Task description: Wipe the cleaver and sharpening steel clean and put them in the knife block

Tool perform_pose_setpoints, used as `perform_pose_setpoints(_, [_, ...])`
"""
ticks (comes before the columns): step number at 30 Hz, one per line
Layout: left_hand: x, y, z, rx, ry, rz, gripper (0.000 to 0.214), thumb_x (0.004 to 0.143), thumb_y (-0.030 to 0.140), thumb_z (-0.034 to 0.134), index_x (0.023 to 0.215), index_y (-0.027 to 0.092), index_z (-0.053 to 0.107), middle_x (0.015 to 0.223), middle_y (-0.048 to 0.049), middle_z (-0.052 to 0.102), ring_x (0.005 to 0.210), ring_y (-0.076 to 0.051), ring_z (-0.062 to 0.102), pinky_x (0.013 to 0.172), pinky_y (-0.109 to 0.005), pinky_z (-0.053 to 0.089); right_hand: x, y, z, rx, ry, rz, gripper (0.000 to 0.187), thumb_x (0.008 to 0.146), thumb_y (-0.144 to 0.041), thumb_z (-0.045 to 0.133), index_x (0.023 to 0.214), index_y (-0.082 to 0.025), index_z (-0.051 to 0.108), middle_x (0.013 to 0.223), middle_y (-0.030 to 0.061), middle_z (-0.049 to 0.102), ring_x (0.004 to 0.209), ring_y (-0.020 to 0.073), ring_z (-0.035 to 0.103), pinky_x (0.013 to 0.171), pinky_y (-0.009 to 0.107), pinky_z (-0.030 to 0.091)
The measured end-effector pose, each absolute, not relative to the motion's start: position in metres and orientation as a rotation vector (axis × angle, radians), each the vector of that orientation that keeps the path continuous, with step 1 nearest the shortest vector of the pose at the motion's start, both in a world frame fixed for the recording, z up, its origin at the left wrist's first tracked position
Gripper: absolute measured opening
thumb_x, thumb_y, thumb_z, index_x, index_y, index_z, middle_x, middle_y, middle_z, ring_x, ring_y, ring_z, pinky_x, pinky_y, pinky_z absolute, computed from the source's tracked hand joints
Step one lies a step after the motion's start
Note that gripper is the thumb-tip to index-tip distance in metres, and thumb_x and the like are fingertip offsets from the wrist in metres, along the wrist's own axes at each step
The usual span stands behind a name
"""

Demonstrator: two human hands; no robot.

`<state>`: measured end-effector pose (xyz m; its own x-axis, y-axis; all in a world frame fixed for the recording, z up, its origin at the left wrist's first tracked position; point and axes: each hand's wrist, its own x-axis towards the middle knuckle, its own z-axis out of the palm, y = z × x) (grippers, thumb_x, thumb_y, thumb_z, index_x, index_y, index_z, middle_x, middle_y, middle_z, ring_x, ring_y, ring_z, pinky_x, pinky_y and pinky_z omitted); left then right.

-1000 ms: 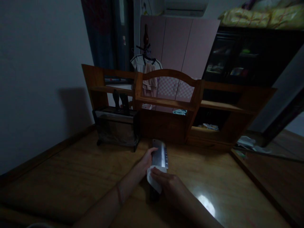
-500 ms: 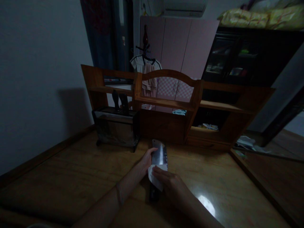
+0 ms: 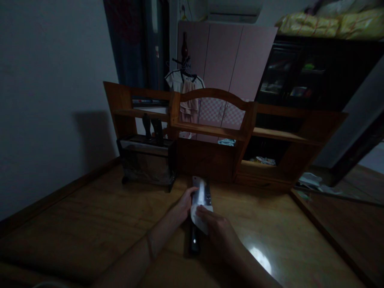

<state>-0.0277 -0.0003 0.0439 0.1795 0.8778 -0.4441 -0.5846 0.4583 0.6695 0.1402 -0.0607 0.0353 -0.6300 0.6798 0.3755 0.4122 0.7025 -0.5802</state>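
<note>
Before a low wooden shelf unit [image 3: 207, 158] in a dim room, a person bends to a cleaver [image 3: 201, 196] above a pale wooden surface [image 3: 120, 228]. At the person's left, a black-framed stand [image 3: 145, 162], two dark handles [image 3: 157, 130] jutting from its top, occupies the surface near the blade; the shelf unit closes off the far side. Beyond it rise a pink wardrobe [image 3: 222, 60], hung clothes [image 3: 189, 96] and a dark cabinet [image 3: 315, 76] topped by yellow bundles [image 3: 312, 24].

Shadow swallows much of the cabinet's contents, and a pale, curved rim [image 3: 49, 285] at the near left is cut off, its owner impossible to make out. White cloth or paper [image 3: 198, 222] hides the blade's heel. Whether the cleaver touches the surface cannot be told.

Its long axis runs away from the person, blade end toward the shelf unit, black handle [image 3: 195, 242] back toward the body. The hands work close together: the left hand [image 3: 185, 204] grips the blade's left edge, thumb on top and fingers largely hidden; the right hand [image 3: 220, 229] pinches the white wipe against the blade just above the handle.
</note>
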Motion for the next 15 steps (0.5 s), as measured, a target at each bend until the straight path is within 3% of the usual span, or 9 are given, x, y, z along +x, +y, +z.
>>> perform_pose_setpoints(7, [-0.028, -0.001, 0.043, 0.419, 0.843, 1.023, 0.023, 0.076, 0.038, 0.063, 0.084, 0.016, 0.062, 0.064, -0.0042, 0.063, 0.059, -0.020, 0.059, 0.063, -0.032, 0.049, 0.132, -0.077, 0.050, -0.695, -2.440, 0.631, 0.073, 0.075, 0.009, 0.042, 0.137, -0.028, 0.054, 0.142, 0.0010, 0.051, 0.121, 0.0200, 0.057, 0.103, 0.032, 0.047])
perform_pose_setpoints(15, [-0.031, -0.025, 0.055, 0.455, 0.890, 1.306, 0.013, 0.076, 0.019, 0.064, 0.089, 0.019, 0.062, 0.082, -0.0034, 0.069, 0.086, -0.018, 0.064, 0.083, -0.026, 0.050, 0.137, -0.089, 0.073, -0.557, -2.574, 0.654, 0.058, 0.079, 0.003, 0.047, 0.127, -0.027, 0.062, 0.131, -0.0001, 0.062, 0.109, 0.0200, 0.065, 0.098, 0.026, 0.050])
